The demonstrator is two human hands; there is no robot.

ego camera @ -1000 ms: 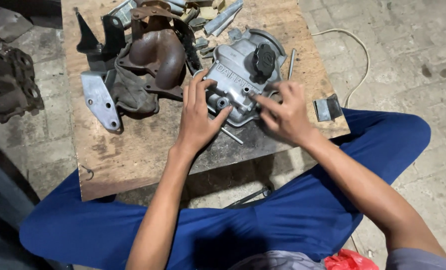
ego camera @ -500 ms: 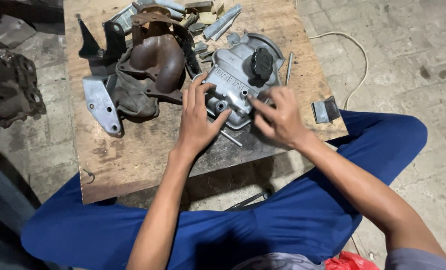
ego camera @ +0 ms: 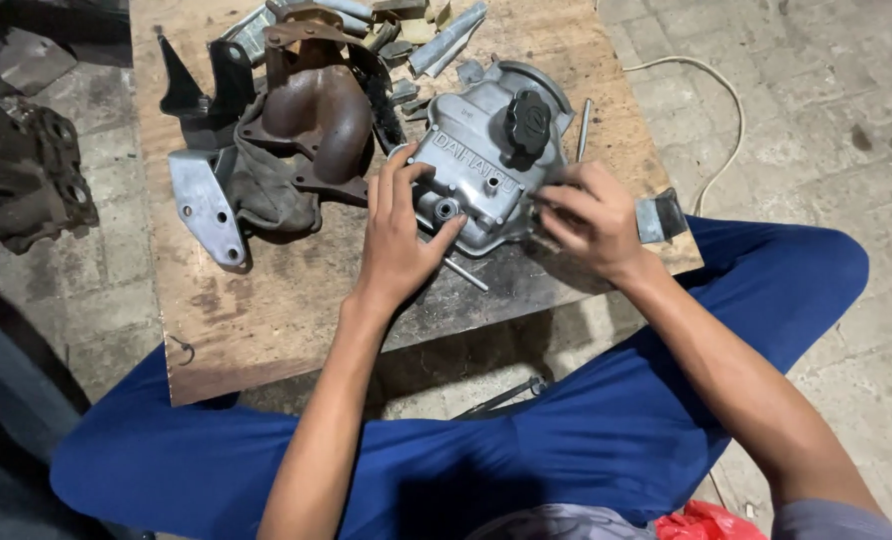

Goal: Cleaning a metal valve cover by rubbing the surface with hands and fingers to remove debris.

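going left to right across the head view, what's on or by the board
dark engine casting on the floor → silver bracket → rusty brown manifold → left hand → grey metal cover with black cap → right hand → small metal piece at the board's edge

The engine cover (ego camera: 486, 170) is dull silver-grey with a black round cap (ego camera: 528, 122). Beside it, the curved manifold (ego camera: 311, 120) is rusty brown, and the bracket (ego camera: 206, 205) is pale grey metal with dark holes. The bench (ego camera: 266, 310) is light brown wood, stained with dark grey smudges. The trousers (ego camera: 606, 430) are bright blue. The floor (ego camera: 816, 110) is grey, mottled paving, crossed by a white cable (ego camera: 731, 110).
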